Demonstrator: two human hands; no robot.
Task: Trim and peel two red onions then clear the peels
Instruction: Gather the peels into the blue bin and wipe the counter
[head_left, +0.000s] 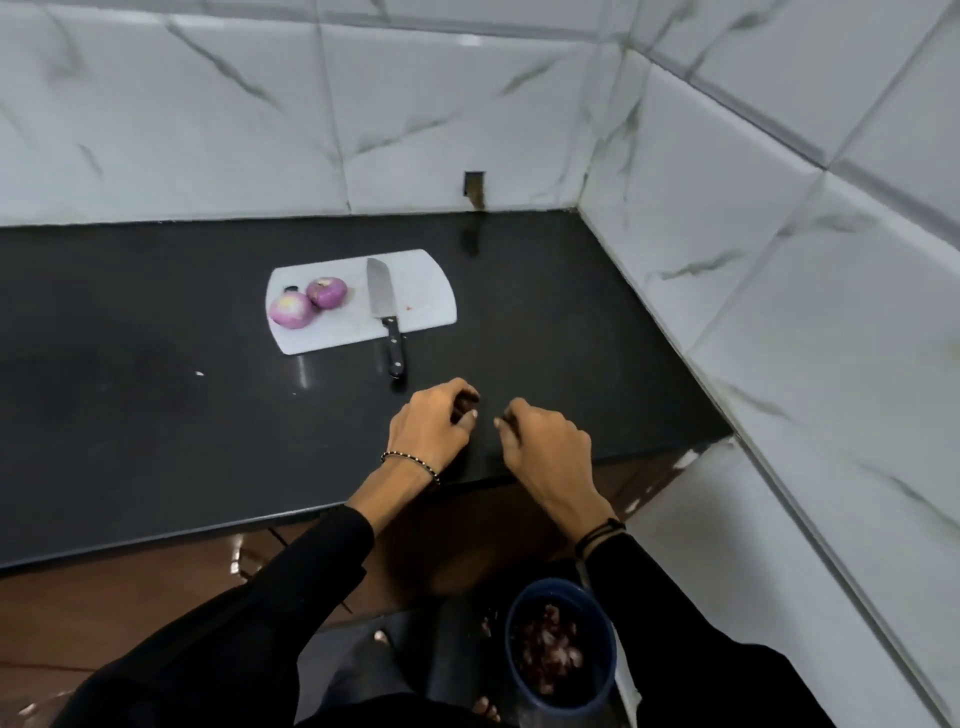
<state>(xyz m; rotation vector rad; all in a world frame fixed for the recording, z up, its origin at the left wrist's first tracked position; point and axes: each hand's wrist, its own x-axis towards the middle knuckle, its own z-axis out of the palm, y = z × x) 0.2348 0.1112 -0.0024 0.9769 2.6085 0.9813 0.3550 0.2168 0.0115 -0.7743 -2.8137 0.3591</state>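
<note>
left hand curled on dark peel scraps, blurry | right hand curled, grip unclear | red onions peeled, pale-purple

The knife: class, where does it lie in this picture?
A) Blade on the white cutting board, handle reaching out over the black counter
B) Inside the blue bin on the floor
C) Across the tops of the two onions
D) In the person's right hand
A: the knife lies with its blade flat on the cutting board, to the right of the two peeled onions, and its black handle passes the board's near edge over the counter.
</note>
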